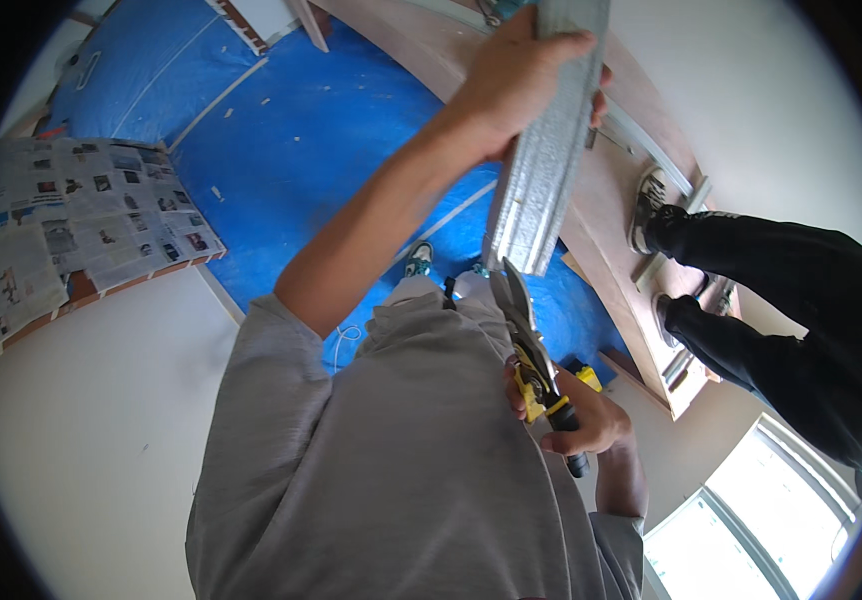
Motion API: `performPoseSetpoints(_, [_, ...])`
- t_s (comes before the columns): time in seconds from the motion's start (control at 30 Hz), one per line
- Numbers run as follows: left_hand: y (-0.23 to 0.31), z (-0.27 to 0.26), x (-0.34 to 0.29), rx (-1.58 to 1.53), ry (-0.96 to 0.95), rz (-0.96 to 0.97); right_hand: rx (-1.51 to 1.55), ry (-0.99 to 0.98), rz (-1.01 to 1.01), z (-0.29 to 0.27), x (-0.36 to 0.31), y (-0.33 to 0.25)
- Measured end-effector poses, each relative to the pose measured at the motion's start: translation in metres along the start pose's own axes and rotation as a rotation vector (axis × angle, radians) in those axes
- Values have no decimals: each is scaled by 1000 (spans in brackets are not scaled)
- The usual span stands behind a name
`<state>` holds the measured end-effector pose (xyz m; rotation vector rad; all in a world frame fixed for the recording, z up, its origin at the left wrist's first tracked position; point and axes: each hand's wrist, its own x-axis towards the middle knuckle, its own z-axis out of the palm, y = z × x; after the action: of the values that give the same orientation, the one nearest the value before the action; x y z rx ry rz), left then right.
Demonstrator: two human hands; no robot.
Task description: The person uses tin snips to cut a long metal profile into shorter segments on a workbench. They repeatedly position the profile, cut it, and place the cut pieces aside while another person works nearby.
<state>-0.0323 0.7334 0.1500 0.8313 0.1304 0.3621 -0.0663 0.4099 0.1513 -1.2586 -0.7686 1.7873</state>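
My left hand [516, 80] is closed around a long galvanized metal channel [543, 170], which slants down toward me from the top of the head view. Below it, my right hand [596, 425] grips tin snips [529, 335] with black and yellow handles. The snips point up, and their blade tips are at the channel's near end. Whether the blades bite into the metal or only meet its edge, I cannot tell. Part of the handles is hidden in my right palm.
Blue sheeting [321, 150] covers the floor. To the left is a ledge covered in newspaper [101, 215]. On the right, another person's legs [761, 265] stand on a wooden platform [606, 215] with metal pieces lying on it. Something yellow and black [588, 378] is beyond my right wrist.
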Motion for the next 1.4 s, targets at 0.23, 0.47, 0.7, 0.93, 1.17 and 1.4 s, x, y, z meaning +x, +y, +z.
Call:
performPoseSetpoints(0.23, [3, 5, -9, 23, 27, 19, 20, -36, -19, -4, 3, -1])
performPoseSetpoints(0.47, [14, 7, -13, 60, 50, -22, 267, -86, -30, 3, 8, 10])
performPoseSetpoints(0.7, [15, 3, -18, -38, 52, -29, 325, -170, -121, 3, 21, 15])
performPoseSetpoints(0.93, [3, 5, -17, 108, 116, -21, 31, -5, -82, 10, 20, 10])
performPoseSetpoints(1.17, [-7, 7, -20, 123, 68, -12, -160, 36, 39, 3, 20, 7])
performPoseSetpoints(1.4, [-19, 9, -17, 233, 62, -7, -279, 124, 93, 7, 19, 10])
